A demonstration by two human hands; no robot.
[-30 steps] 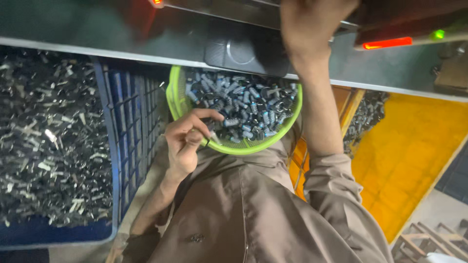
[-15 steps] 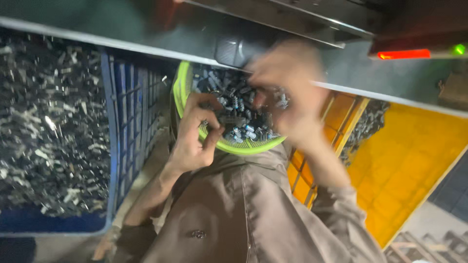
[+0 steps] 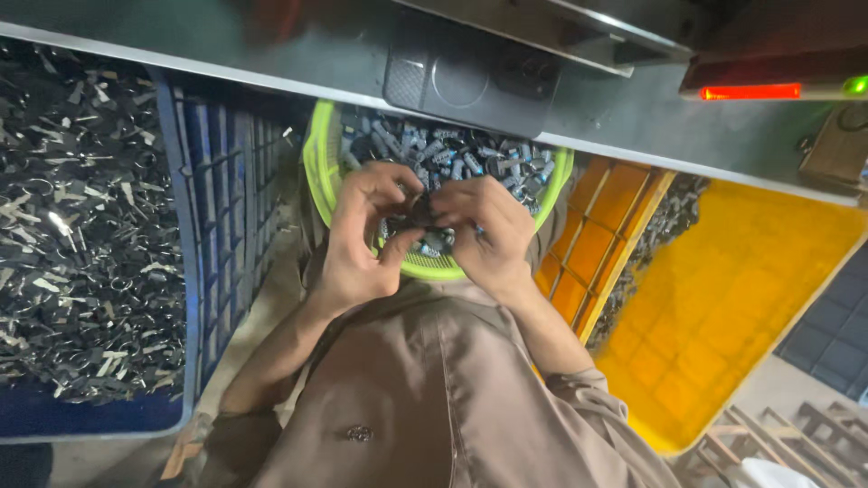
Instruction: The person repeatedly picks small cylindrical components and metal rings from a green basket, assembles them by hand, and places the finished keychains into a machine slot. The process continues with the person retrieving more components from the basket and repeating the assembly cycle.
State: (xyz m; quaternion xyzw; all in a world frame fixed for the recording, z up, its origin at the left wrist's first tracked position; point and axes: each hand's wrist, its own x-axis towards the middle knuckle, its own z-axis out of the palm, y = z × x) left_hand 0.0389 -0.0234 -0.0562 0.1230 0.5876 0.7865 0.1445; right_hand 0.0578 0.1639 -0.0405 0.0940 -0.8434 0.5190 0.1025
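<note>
round lime-green plastic basket (image 3: 318,167): sits in the person's lap against the near edge of the grey metal counter (image 3: 271,54), its far rim tucked under that edge. contents: a heap of small dark grey and silver cylindrical metal parts (image 3: 452,154), filling it nearly to the rim.

left hand (image 3: 362,239): over the near left side of the basket, fingers curled in, thumb and fingertips pinched on one small dark metal piece (image 3: 418,215) just above the heap. right hand (image 3: 488,235): over the near middle of the basket, fingers bent and closed on the same small piece from the other side; fingertips of both hands meet there. how the piece is shaped cannot be told, as the fingers cover most of it.

blue plastic crate with ribbed walls (image 3: 185,262): left of the basket, below the counter's left end. contents: a dense load of thin flat silvery metal strips and clips (image 3: 81,226).

yellow-orange plastic crate (image 3: 750,298): right of the basket. contents: a band of small dark metal parts (image 3: 660,235) along its far left wall; the floor otherwise shows bare yellow.

brown buttoned shirt (image 3: 425,398): fills the lower middle, below the basket.
</note>
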